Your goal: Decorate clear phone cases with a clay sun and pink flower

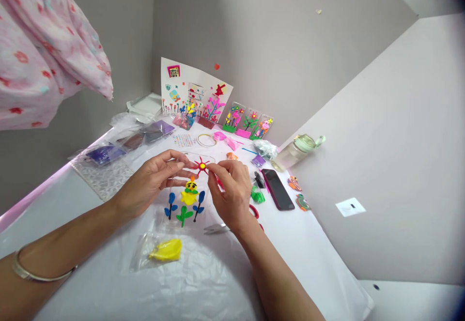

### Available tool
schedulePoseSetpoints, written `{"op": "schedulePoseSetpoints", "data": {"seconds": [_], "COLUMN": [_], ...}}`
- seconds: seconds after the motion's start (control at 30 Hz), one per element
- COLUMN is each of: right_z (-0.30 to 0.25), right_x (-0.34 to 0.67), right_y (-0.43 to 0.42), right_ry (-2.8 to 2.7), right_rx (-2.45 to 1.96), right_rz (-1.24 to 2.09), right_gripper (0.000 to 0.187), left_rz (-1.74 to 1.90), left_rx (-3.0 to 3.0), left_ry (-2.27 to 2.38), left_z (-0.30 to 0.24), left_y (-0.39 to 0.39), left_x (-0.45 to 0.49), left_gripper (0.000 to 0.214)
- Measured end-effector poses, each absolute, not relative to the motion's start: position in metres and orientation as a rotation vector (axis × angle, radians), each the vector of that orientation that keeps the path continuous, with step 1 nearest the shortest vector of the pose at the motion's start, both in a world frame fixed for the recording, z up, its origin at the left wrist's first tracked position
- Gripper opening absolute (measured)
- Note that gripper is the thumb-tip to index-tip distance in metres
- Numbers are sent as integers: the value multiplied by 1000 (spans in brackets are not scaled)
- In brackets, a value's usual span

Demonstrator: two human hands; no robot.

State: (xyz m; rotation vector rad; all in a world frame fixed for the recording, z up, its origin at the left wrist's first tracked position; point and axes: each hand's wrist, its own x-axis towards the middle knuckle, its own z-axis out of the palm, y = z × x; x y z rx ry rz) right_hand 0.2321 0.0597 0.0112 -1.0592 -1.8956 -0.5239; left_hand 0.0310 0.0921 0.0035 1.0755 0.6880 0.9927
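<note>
Your left hand (154, 178) curls around the upper left edge of the clear panel (170, 222), which it grips with fingers behind; keep that hold light and steady so the panel doesn't bow. A yellow clay packet (167, 251) lies just in front of the panel. Across the panel's lower part run 2 blue flowers (170, 206) with a green plant (184, 216) between them, and a yellow chick (189, 192) sits above the plant. The red sun (202, 166) is at the panel's upper part; whether it touches the surface, you can't tell here. Best to handle it by its yellow centre, since thin rays likely bend. Scissors (216, 229) lie just right of the panel's bottom. Your right hand (231, 190), beside the panel's right edge, seems to pinch the sun's rays between thumb and forefinger.
</note>
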Motion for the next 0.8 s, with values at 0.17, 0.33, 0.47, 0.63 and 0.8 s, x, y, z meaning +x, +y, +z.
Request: {"op": "schedulePoseSetpoints", "data": {"seconds": [0.17,0.33,0.47,0.63,0.8], "right_z": [12,15,19,19,18], "right_x": [232,233,237,239,239], "right_y": [59,57,57,59,60], "right_ry": [-1884,-1875,-1842,-1875,-1893], "right_rx": [-1049,-1041,-1072,-1082,-1079], "right_rz": [-527,-500,-457,-444,-421], "right_gripper": [16,13,7,7,9], "left_rz": [999,999,1008,1006,1000], "left_rx": [1079,1070,1065,1062,1048], "left_ry": [690,689,693,693,708], "left_z": [5,6,6,7,9], "left_y": [92,92,93,92,91], "left_x": [32,32,32,32,32], "left_gripper": [18,19,19,20,21]}}
